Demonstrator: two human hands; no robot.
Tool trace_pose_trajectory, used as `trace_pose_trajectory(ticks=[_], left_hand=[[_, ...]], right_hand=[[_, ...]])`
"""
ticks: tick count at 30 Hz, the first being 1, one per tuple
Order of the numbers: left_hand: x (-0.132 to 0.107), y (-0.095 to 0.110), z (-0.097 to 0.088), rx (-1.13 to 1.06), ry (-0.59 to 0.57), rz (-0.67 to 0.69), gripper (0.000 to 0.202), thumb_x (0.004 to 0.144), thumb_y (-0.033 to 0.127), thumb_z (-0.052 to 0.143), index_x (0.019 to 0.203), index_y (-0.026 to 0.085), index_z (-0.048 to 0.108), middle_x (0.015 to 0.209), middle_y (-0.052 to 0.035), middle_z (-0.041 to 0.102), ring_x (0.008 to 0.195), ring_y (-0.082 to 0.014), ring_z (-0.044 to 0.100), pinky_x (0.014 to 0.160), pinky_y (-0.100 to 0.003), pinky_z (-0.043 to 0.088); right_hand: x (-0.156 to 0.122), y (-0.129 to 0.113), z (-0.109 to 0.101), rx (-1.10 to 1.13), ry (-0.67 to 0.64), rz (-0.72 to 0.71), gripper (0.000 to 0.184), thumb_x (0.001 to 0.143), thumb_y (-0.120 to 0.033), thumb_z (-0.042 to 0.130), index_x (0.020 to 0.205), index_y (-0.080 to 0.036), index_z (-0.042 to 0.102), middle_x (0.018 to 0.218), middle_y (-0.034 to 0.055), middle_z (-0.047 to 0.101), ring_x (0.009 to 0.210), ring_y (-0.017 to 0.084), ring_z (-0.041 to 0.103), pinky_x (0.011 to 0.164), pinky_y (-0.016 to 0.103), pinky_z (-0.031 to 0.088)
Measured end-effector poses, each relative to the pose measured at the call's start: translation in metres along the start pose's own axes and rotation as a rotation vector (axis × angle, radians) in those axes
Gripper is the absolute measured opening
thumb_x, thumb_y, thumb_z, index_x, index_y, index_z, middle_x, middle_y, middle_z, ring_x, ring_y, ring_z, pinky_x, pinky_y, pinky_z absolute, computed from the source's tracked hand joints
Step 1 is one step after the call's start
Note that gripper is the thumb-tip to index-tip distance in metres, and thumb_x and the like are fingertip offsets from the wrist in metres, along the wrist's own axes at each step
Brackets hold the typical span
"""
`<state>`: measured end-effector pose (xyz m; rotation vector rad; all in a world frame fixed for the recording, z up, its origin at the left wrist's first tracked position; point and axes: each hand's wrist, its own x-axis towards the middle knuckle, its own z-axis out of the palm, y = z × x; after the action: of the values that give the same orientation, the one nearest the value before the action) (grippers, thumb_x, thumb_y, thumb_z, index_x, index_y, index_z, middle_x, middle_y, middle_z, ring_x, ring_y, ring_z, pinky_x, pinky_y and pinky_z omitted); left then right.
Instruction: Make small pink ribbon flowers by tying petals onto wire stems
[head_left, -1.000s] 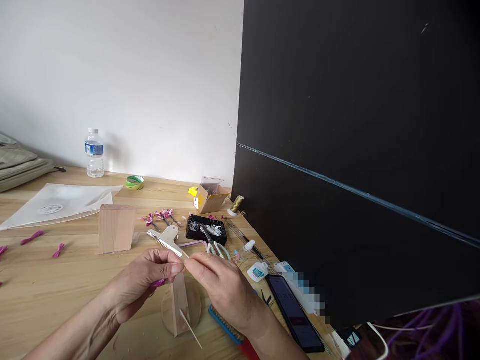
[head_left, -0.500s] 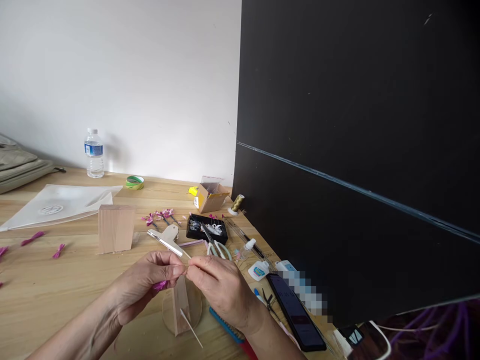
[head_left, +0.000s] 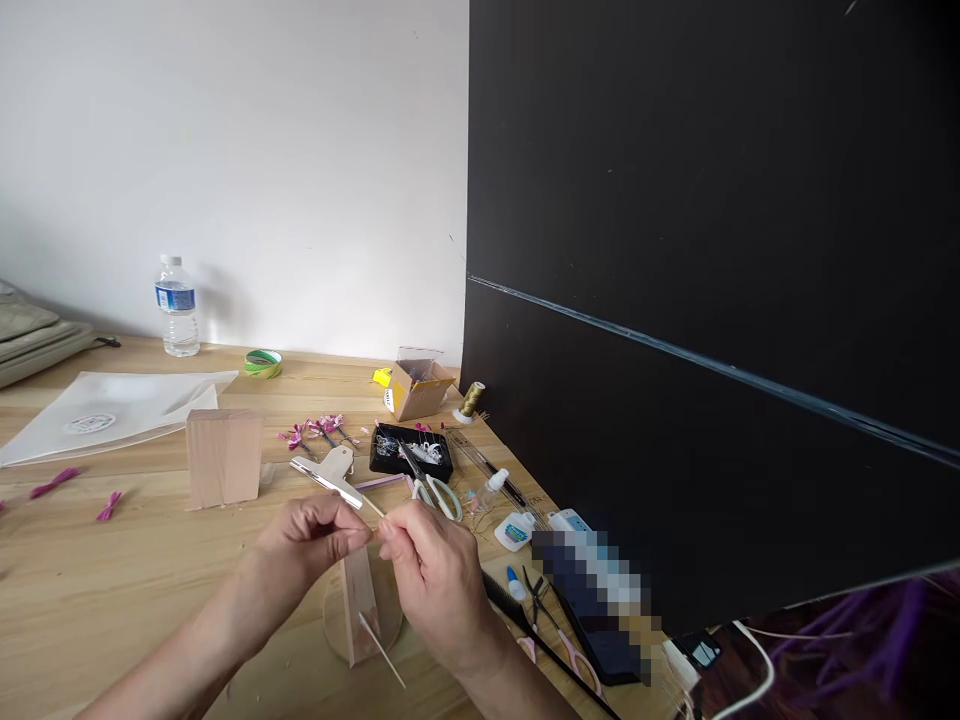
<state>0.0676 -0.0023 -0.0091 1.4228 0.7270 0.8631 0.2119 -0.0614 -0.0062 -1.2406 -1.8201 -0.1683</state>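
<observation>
My left hand is closed in a pinch, thumb against forefinger. What lies between those fingertips is too small to make out. Almost touching it, my right hand is curled shut, and a thin pale stick pokes out from its fingers toward the upper left. A metal bulldog clip lies just beyond both hands. Below them a clear round disc rests on the table with a wooden strip on it, and a white-tipped stick lies across.
A wooden block stands left, near magenta thread bundles. Beyond the hands are a black box, scissors, pink flower pieces and a carton. A black comb and glue bottle lie right, before a black panel.
My right hand has turned more upright, and the comb beside its wrist now shows. The magenta strands seen under my left hand are now hidden. The view has shifted slightly.
</observation>
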Motion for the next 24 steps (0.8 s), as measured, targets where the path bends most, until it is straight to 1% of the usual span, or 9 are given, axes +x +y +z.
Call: trace_pose_trajectory(ticks=[3,5,7,10,12,15,17,19,24], left_hand=[[0.000,0.001,0.001,0.286,0.102,0.271,0.019,0.066,0.031,0.066,0.049,0.023,0.067,0.051,0.0000,0.052,0.053,-0.0162,0.045,0.053,-0.027,0.029],[0.000,0.002,0.001,0.365,0.142,0.343,0.019,0.069,0.029,0.063,0.052,0.024,0.068,0.051,-0.0002,0.052,0.052,-0.0164,0.045,0.052,-0.027,0.029],[0.000,0.003,0.001,0.340,0.130,0.314,0.020,0.067,0.030,0.063,0.049,0.023,0.067,0.050,-0.0002,0.051,0.052,-0.0164,0.045,0.052,-0.027,0.030],[0.000,0.004,-0.001,0.152,0.074,0.106,0.022,0.063,0.035,0.068,0.047,0.020,0.064,0.050,0.0007,0.050,0.053,-0.0153,0.042,0.051,-0.027,0.030],[0.001,0.004,-0.002,-0.023,0.063,-0.058,0.025,0.060,0.038,0.072,0.048,0.019,0.062,0.051,0.0024,0.048,0.052,-0.0130,0.038,0.049,-0.024,0.029],[0.001,0.001,-0.004,-0.240,0.052,-0.212,0.029,0.054,0.040,0.079,0.050,0.017,0.062,0.051,0.0039,0.049,0.050,-0.0099,0.034,0.046,-0.021,0.026],[0.001,-0.001,-0.005,-0.340,0.029,-0.276,0.030,0.050,0.039,0.082,0.053,0.016,0.064,0.052,0.0040,0.051,0.050,-0.0086,0.034,0.045,-0.020,0.025],[0.000,-0.001,-0.006,-0.403,-0.005,-0.318,0.031,0.046,0.037,0.085,0.055,0.015,0.065,0.050,0.0041,0.051,0.049,-0.0076,0.034,0.044,-0.019,0.024],[0.000,0.003,-0.005,-0.423,-0.092,-0.351,0.030,0.048,0.035,0.085,0.052,0.014,0.064,0.048,0.0038,0.051,0.049,-0.0074,0.033,0.046,-0.019,0.025]], right_hand=[[0.001,-0.006,0.004,0.070,-0.004,0.213,0.022,0.083,-0.011,0.037,0.064,-0.020,0.045,0.052,-0.0025,0.055,0.046,0.011,0.054,0.045,0.021,0.038],[0.004,-0.008,0.004,0.091,-0.043,0.317,0.020,0.081,-0.012,0.037,0.063,-0.020,0.042,0.051,-0.0031,0.055,0.043,0.011,0.054,0.043,0.020,0.037],[0.008,-0.008,0.002,0.106,-0.092,0.389,0.020,0.081,-0.012,0.039,0.063,-0.021,0.042,0.051,-0.0037,0.055,0.042,0.010,0.054,0.042,0.019,0.036],[0.015,-0.005,-0.007,0.109,-0.132,0.424,0.022,0.084,-0.013,0.040,0.064,-0.020,0.045,0.053,-0.0045,0.056,0.038,0.009,0.053,0.041,0.019,0.037],[0.016,-0.006,-0.015,0.053,-0.035,0.347,0.018,0.085,-0.015,0.043,0.070,-0.020,0.051,0.060,-0.0023,0.061,0.043,0.010,0.057,0.043,0.020,0.042],[0.014,-0.013,-0.024,-0.043,0.149,0.037,0.011,0.085,-0.013,0.048,0.090,-0.020,0.056,0.083,0.0053,0.069,0.072,0.016,0.066,0.059,0.024,0.052],[0.011,-0.017,-0.025,-0.077,0.104,-0.202,0.018,0.086,-0.010,0.049,0.101,-0.019,0.056,0.094,0.0074,0.069,0.083,0.016,0.066,0.070,0.025,0.054],[0.009,-0.016,-0.023,-0.125,0.003,-0.344,0.021,0.089,-0.009,0.046,0.106,-0.016,0.056,0.100,0.0089,0.069,0.082,0.014,0.067,0.070,0.023,0.054],[0.010,0.001,-0.016,-0.231,-0.106,-0.411,0.026,0.094,-0.010,0.035,0.095,-0.011,0.061,0.094,0.0110,0.070,0.072,0.015,0.068,0.060,0.024,0.054]])
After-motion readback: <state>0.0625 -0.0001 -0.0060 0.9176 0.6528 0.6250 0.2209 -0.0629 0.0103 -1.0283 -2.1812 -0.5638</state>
